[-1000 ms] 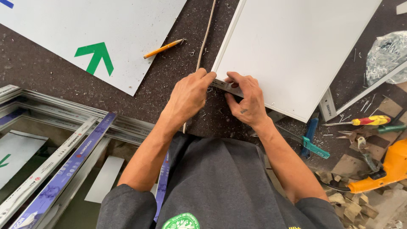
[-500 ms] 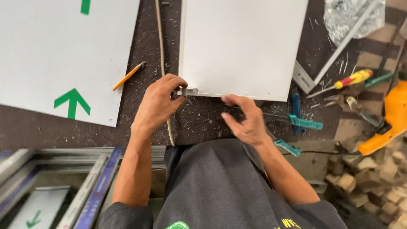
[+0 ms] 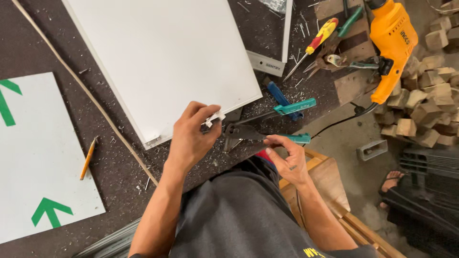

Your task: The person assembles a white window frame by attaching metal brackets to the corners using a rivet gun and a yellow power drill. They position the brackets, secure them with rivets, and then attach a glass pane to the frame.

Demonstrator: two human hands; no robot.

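Observation:
My left hand (image 3: 190, 138) pinches a small white metal piece (image 3: 213, 119) just off the near corner of a large white panel (image 3: 162, 57). My right hand (image 3: 287, 157) grips the lower teal handle of a hand riveter (image 3: 260, 129), whose dark head points at the small piece. The riveter's upper teal handle (image 3: 294, 107) sticks out to the right over the dark, shaving-strewn workbench (image 3: 110, 162).
A pencil (image 3: 88, 156) and a thin wooden strip (image 3: 91, 95) lie left of the panel, beside a white sheet with green arrows (image 3: 33, 162). A red-yellow screwdriver (image 3: 318, 39), orange drill (image 3: 389, 43), blue clamp (image 3: 279, 98) and wood blocks (image 3: 420, 105) are at right. A sandalled foot (image 3: 391, 181) is on the floor.
The view swung right. My left hand lifted the small white piece off the panel's edge, and my right hand took up the riveter and brought it to the piece.

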